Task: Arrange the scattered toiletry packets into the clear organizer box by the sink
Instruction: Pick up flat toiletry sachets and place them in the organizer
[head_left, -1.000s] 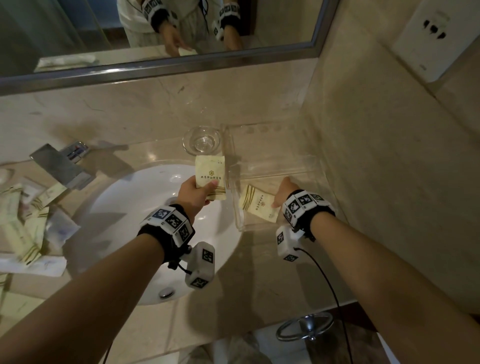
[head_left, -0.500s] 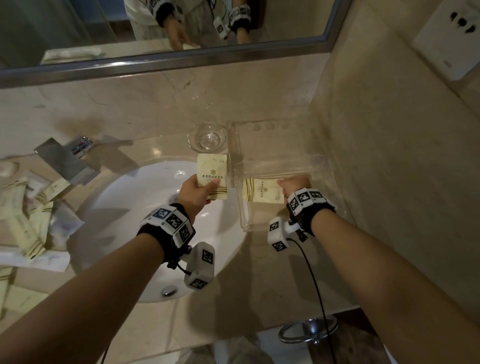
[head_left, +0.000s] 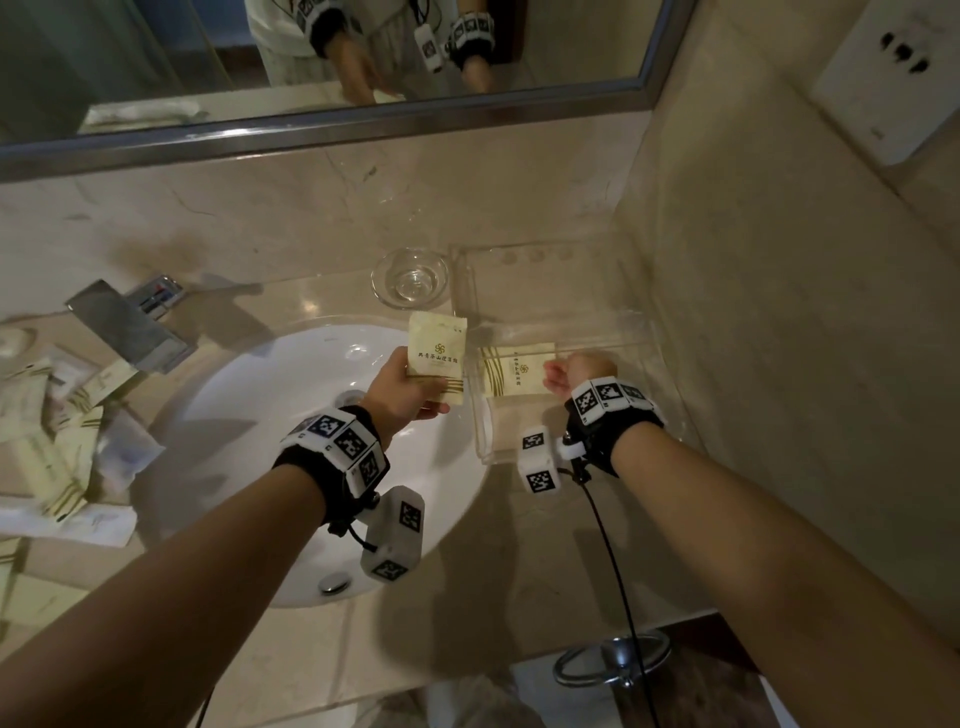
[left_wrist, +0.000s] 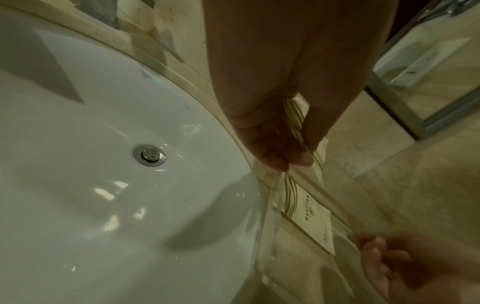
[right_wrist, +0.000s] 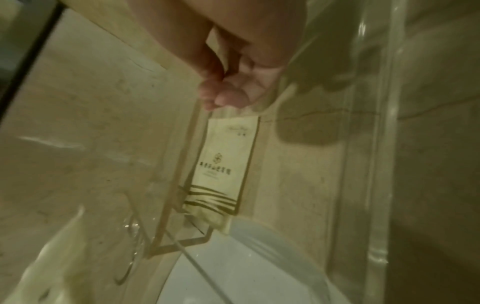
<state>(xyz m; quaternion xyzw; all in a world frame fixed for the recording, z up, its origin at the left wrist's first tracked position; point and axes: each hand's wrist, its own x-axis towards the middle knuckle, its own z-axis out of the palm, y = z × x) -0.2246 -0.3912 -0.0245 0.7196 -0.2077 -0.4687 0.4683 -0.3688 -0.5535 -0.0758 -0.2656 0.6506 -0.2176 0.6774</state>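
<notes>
The clear organizer box (head_left: 645, 332) stands on the counter right of the sink. One cream packet (head_left: 517, 370) with gold stripes lies flat on its floor, also seen in the right wrist view (right_wrist: 223, 164) and the left wrist view (left_wrist: 309, 216). My right hand (head_left: 563, 374) is inside the box just right of that packet. Its fingers (right_wrist: 226, 96) are loosely curled with a small gap to the packet's edge. Over the sink rim beside the box's left wall, my left hand (head_left: 415, 395) pinches a second cream packet (head_left: 435, 358) upright between thumb and fingers (left_wrist: 280, 148).
Several more packets (head_left: 47, 431) lie heaped on the counter left of the white basin (head_left: 311, 441). A faucet (head_left: 130, 322) sits at the back left and a small glass bowl (head_left: 410, 278) behind the box's left corner. The side wall runs close along the box's right.
My right hand carried its packet deeper into the box, laid it flat crosswise and let it go. The left hand and its packet have stayed put.
</notes>
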